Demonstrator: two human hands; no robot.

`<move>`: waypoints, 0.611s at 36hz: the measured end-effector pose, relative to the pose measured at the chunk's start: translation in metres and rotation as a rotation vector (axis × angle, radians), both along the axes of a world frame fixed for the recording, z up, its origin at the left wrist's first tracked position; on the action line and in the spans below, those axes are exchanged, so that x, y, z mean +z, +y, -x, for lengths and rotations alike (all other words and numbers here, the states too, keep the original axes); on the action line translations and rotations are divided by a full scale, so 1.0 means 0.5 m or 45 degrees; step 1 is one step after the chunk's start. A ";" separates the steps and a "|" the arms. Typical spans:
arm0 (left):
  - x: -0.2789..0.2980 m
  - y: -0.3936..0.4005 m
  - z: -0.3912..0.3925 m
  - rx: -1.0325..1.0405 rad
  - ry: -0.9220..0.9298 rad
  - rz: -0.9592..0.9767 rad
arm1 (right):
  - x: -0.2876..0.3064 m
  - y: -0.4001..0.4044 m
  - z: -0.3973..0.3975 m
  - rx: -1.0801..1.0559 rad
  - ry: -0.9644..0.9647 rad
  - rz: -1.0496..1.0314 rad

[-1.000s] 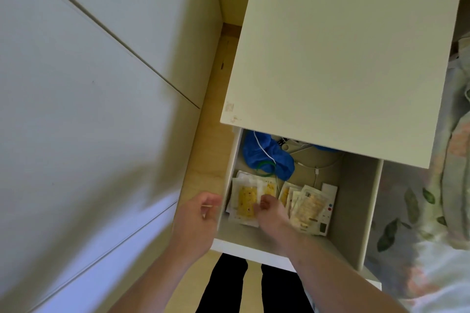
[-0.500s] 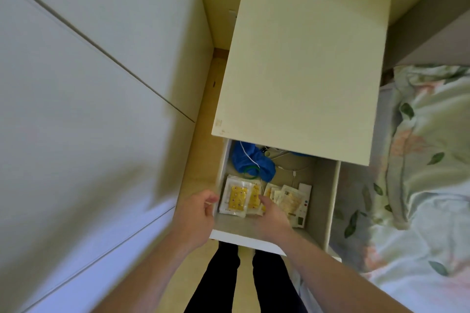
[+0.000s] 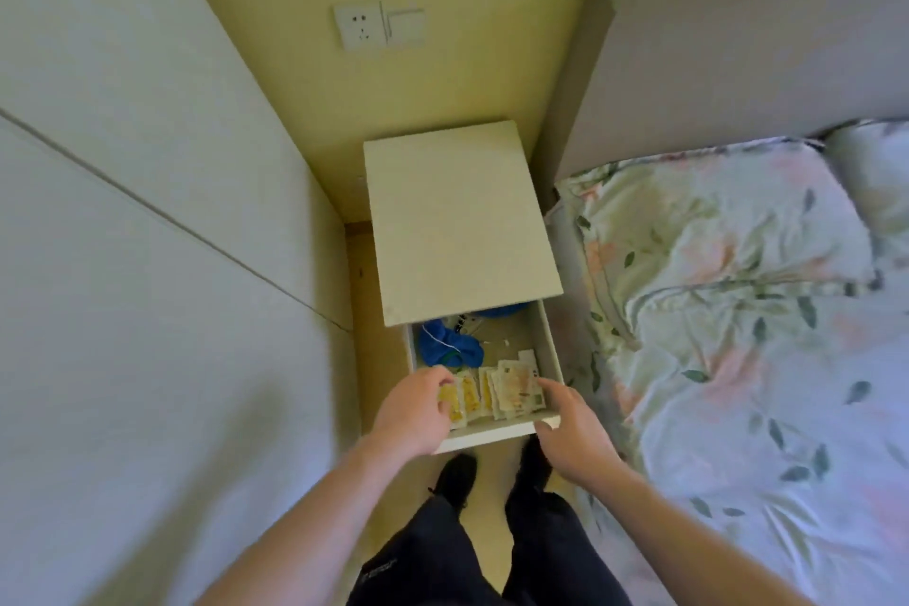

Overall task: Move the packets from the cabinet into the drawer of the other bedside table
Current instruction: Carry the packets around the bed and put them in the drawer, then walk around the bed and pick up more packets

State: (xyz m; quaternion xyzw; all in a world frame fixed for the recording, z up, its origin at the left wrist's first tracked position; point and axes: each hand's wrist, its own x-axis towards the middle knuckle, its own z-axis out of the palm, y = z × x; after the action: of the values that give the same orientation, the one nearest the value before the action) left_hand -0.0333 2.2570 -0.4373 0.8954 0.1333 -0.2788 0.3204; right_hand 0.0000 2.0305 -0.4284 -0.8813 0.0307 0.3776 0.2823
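Head view: two hands at drawer (image 3: 497,436); several packets (image 3: 492,394), uncountable.

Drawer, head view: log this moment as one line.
drawer: open | packets: inside, front | blue cloth: inside, back | left hand: at front edge, over packets | right hand: at front right corner

Home bedroom: bed (image 3: 738,310), bedside table (image 3: 457,221).
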 end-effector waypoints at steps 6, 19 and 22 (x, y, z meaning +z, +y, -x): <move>0.110 -0.060 -0.031 -0.338 -0.102 -0.067 | 0.102 -0.063 0.087 -0.248 -0.147 -0.040; 0.289 -0.412 0.073 -0.945 -0.418 0.005 | 0.299 -0.342 0.397 -0.800 -0.509 0.014; 0.325 -0.531 0.155 -1.066 -0.514 0.048 | 0.326 -0.434 0.524 -0.946 -0.549 0.029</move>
State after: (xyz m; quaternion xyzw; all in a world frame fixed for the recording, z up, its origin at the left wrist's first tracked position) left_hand -0.1108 1.9914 -0.2749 0.9026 -0.3098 -0.2067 0.2160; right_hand -0.2621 1.8135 -0.2653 -0.8722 0.2906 0.0572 0.3892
